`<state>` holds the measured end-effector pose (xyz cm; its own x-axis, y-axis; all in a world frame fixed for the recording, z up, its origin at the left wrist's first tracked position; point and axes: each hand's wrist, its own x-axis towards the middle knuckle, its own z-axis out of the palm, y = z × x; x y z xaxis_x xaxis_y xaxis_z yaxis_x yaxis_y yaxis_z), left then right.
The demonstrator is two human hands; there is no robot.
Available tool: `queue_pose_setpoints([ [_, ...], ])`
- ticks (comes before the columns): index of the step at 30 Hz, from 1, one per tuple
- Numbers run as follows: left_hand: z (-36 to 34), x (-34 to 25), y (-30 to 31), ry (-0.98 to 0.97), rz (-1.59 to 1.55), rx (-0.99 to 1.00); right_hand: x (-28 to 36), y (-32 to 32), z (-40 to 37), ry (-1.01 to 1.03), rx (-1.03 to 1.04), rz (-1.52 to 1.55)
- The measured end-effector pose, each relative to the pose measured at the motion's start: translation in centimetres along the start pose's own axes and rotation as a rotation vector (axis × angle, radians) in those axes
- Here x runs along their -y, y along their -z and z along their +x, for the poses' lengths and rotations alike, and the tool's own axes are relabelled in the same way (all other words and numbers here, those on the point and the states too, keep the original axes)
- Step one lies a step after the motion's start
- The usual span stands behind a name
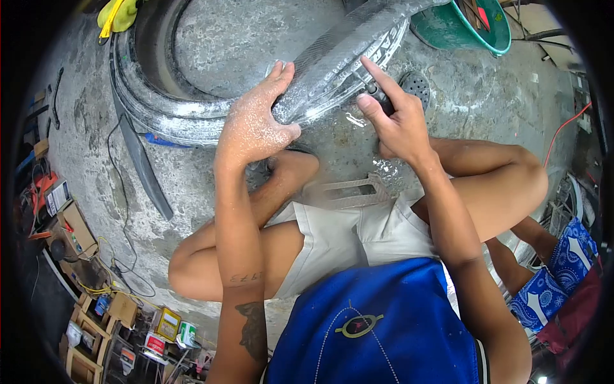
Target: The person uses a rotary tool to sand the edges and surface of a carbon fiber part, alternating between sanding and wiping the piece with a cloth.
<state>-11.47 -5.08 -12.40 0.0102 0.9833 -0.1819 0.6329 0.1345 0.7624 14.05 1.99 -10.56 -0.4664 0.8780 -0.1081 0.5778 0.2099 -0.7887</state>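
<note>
A dusty tyre (pixel 192 109) lies on the concrete floor in front of me, its tread whitened with powder. My left hand (pixel 256 121), also coated in white dust, grips the near edge of the tyre with the thumb underneath. My right hand (pixel 393 118) presses a small dark tool (pixel 378 96) against the tyre's sidewall, index finger stretched along the rubber. I sit with bare knees drawn up below the tyre.
A green bucket (pixel 470 29) stands at the top right. A floor drain (pixel 416 83) sits beside the tyre. A dark strip (pixel 144 163) and cables lie at left, with boxes and cans (pixel 166 323) lower left. Another person's legs (pixel 550 269) are at right.
</note>
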Motion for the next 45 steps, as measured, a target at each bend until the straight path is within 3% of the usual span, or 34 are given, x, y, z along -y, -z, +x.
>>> queue_pose_setpoints([
  [8, -0.1, 0.7, -0.3, -0.022, 0.001, -0.003, 0.5, -3.3, -2.6, -0.157, 0.213, 0.190],
  [10, -0.1, 0.6, -0.2, -0.022, -0.011, 0.000, 0.5, -3.9, -2.7, -0.095, 0.165, 0.195],
  [13, -0.1, 0.5, -0.2, -0.016, -0.017, 0.005, 1.1, -3.9, -2.4, -0.211, 0.204, 0.198],
  [25, -0.2, 0.4, -0.2, 0.010, -0.027, 0.010, -0.5, -5.4, -1.8, 0.038, -0.036, 0.208],
  [27, -0.2, 0.3, -0.2, 0.007, -0.024, 0.005, 0.6, -4.6, -1.9, -0.194, 0.120, 0.174],
  [31, -0.2, 0.3, -0.2, -0.011, -0.014, -0.010, 0.8, -4.5, -1.7, -0.294, 0.116, 0.234],
  [33, -0.3, 0.5, -0.3, -0.021, -0.015, -0.016, 0.5, -4.7, -1.9, -0.076, 0.093, 0.198],
  [37, -0.2, 0.2, -0.1, -0.002, -0.005, -0.008, -0.2, -5.4, -1.9, -0.054, 0.032, 0.220],
  [40, -0.1, 0.4, -0.2, -0.007, -0.024, -0.003, -0.4, -5.5, -2.0, 0.099, 0.038, 0.178],
  [43, -0.1, 0.4, 0.3, -0.001, -0.077, 0.030, 0.6, -4.6, -2.2, 0.032, 0.025, 0.217],
  [45, -0.1, 0.4, 0.7, 0.005, -0.089, 0.046, 1.3, -3.1, -2.1, -0.168, 0.037, 0.286],
])
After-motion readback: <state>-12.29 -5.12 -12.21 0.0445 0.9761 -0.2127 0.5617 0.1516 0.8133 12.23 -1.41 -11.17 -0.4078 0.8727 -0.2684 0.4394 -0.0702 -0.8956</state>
